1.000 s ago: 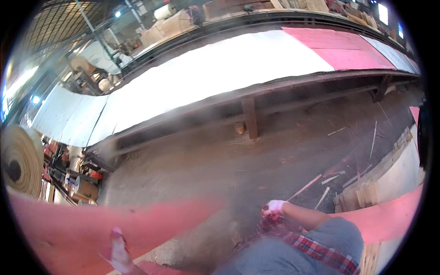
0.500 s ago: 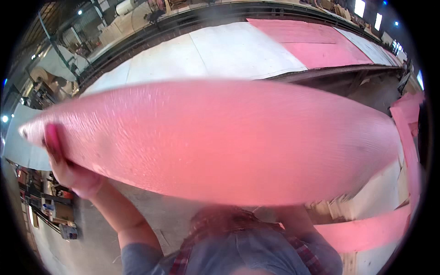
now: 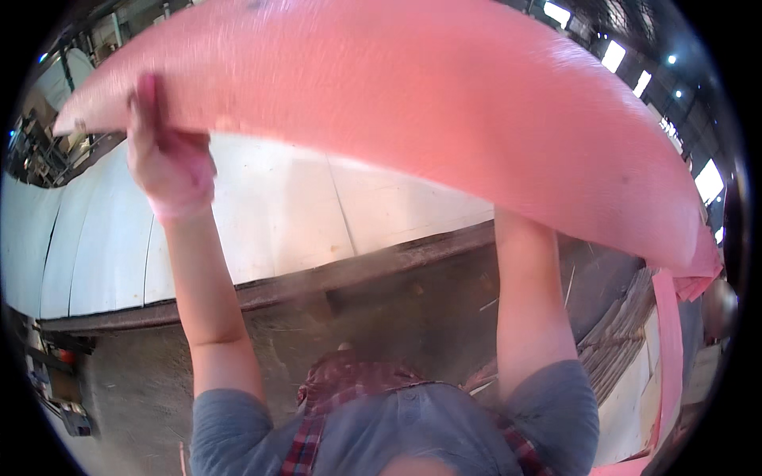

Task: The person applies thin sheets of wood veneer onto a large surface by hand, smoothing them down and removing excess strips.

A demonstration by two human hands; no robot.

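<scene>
A large, thin pink sheet that looks like wood veneer [image 3: 381, 87] is held up in front of me, bowed and spanning most of the view's width. My left hand [image 3: 173, 163], in a pink-stained covering, grips its near edge toward the left end, fingers lying on the pink face. My right forearm [image 3: 530, 293] reaches up under the sheet's near edge, and the hand itself is hidden behind the sheet. Beneath the raised sheet lies a long table spread with white sheets [image 3: 270, 214].
A dark rail [image 3: 262, 293] edges the table in front of me. To the right stands a stack of sheets [image 3: 615, 349] with a pink strip [image 3: 668, 349] along it. Boxes and tools [image 3: 63, 389] are at the lower left, over a grey floor [image 3: 143, 397].
The pink sheet has risen and moved forward over the table of white sheets, with both arms stretched out farther. My left hand keeps its grip, and the view has shifted closer to the table.
</scene>
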